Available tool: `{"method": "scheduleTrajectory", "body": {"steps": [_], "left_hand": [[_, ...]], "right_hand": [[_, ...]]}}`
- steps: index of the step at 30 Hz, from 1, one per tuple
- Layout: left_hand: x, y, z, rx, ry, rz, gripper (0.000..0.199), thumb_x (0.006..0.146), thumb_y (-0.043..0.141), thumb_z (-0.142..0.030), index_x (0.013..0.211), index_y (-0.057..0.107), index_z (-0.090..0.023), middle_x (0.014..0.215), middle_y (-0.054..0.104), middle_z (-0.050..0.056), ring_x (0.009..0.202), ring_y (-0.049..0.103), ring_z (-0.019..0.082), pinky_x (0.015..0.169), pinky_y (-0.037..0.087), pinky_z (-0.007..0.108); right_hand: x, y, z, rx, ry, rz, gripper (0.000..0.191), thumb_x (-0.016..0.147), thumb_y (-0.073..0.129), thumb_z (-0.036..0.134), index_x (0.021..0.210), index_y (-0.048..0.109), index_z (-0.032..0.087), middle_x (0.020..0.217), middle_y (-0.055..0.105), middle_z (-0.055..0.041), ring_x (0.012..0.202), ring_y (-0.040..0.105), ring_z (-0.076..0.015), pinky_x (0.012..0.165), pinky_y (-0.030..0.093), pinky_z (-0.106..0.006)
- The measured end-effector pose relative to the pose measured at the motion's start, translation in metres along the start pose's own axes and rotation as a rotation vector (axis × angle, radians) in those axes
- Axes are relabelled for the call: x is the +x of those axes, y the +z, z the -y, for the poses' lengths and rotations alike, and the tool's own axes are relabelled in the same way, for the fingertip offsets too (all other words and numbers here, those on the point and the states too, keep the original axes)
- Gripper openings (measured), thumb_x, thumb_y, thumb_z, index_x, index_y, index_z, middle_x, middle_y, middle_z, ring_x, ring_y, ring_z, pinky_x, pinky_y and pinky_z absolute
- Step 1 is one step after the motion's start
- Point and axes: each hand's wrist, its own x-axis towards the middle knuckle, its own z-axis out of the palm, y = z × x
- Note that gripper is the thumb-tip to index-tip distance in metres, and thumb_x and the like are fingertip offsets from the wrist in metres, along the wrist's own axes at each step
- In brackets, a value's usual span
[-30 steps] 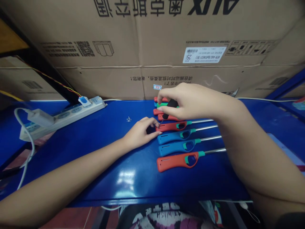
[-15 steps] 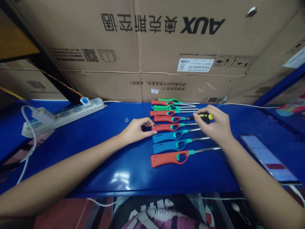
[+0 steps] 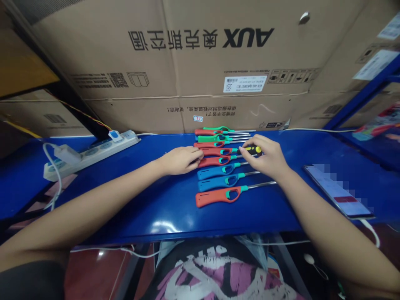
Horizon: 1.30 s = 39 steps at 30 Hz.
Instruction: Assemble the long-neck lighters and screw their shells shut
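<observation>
Several gas lighters with long metal tubes lie in a row on the blue table. My left hand (image 3: 184,160) is at the handle ends of two red lighters, its fingers curled together. Its fingertips touch the handle of the upper red lighter (image 3: 220,152) or rest just beside it; what they pinch is hidden. My right hand (image 3: 267,158) grips a black and yellow screwdriver (image 3: 254,150) across the lighter tubes, its shaft mostly hidden. Nearer me lie another red lighter (image 3: 215,161), two blue lighters (image 3: 214,171) and an orange-red lighter (image 3: 215,196).
A large cardboard box (image 3: 200,62) stands along the back of the blue table (image 3: 150,200). At the left is a white power strip (image 3: 93,152) with plugs and cables. On the right lies a phone (image 3: 340,191) with a white cable attached.
My left hand has closed its fingers and moved up slightly to the upper red lighter's handle end. My right hand still holds the screwdriver. The whole view has shifted slightly.
</observation>
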Motion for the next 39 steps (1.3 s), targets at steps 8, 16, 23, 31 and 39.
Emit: {"method": "scheduleTrajectory", "body": {"steps": [8, 16, 23, 31, 39], "left_hand": [[0.014, 0.002, 0.009, 0.255, 0.132, 0.131, 0.027, 0.104, 0.04, -0.027, 0.094, 0.063, -0.016, 0.088, 0.068, 0.011, 0.071, 0.061, 0.021, 0.065, 0.044, 0.033], [0.024, -0.01, 0.003, 0.322, 0.193, 0.167, 0.034, 0.104, 0.04, -0.026, 0.089, 0.069, -0.017, 0.096, 0.072, 0.011, 0.082, 0.065, 0.022, 0.065, 0.045, 0.031], [0.02, -0.009, 0.0, 0.302, 0.123, 0.162, 0.026, 0.101, 0.046, -0.028, 0.091, 0.066, -0.016, 0.087, 0.073, 0.009, 0.071, 0.066, 0.021, 0.065, 0.047, 0.031], [0.019, -0.007, 0.013, 0.262, 0.078, 0.151, 0.027, 0.103, 0.05, -0.032, 0.083, 0.063, -0.019, 0.082, 0.073, 0.006, 0.072, 0.069, 0.02, 0.064, 0.047, 0.03], [0.021, -0.006, 0.03, 0.338, 0.254, 0.14, 0.021, 0.105, 0.047, -0.022, 0.09, 0.06, -0.018, 0.083, 0.071, 0.006, 0.069, 0.065, 0.022, 0.054, 0.037, 0.036]], "right_hand": [[-0.002, 0.004, -0.002, -0.018, 0.017, 0.019, 0.013, 0.091, 0.065, 0.031, 0.082, 0.064, 0.022, 0.079, 0.07, -0.0046, 0.072, 0.065, -0.0198, 0.068, 0.05, -0.032], [-0.003, 0.008, 0.001, -0.004, 0.023, 0.027, 0.014, 0.093, 0.063, 0.031, 0.082, 0.063, 0.022, 0.079, 0.07, -0.0042, 0.073, 0.065, -0.0195, 0.069, 0.05, -0.032], [-0.002, 0.009, 0.007, 0.011, 0.063, -0.073, 0.01, 0.091, 0.065, 0.027, 0.082, 0.063, 0.023, 0.077, 0.07, -0.0029, 0.071, 0.065, -0.0188, 0.067, 0.05, -0.032], [0.0, 0.006, 0.009, 0.003, 0.19, -0.1, 0.01, 0.089, 0.07, 0.02, 0.083, 0.064, 0.024, 0.073, 0.065, 0.0006, 0.064, 0.061, -0.0152, 0.06, 0.047, -0.03], [0.002, 0.006, -0.012, 0.011, 0.25, -0.064, 0.009, 0.087, 0.072, 0.018, 0.086, 0.066, 0.025, 0.07, 0.062, 0.0023, 0.056, 0.055, -0.0127, 0.053, 0.042, -0.03]]}}
